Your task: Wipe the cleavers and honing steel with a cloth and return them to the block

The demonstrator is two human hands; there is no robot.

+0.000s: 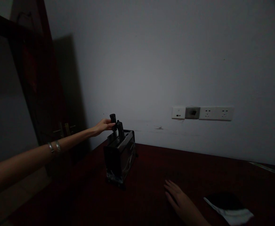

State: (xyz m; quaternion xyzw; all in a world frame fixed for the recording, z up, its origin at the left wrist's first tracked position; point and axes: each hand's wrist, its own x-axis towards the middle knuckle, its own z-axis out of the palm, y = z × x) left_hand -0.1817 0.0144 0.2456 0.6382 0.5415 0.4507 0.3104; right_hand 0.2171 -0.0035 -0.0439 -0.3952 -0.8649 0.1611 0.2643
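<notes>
Dark tabletop [151, 169]: black handle [113, 119] pinched in left fingers [108, 125], above knife block [121, 155] (right fingers [173, 187] slightly spread).

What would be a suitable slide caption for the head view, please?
Left hand holding a black knife handle at the knife block; right hand over the red table.

The table [151, 169] is dark red. A knife block [120, 160] stands upright on it, well apart from a black-and-white cloth [231, 211]

Knife block [114, 160] on table [149, 169], wall [137, 62] behind, sockets [215, 113] right
</notes>
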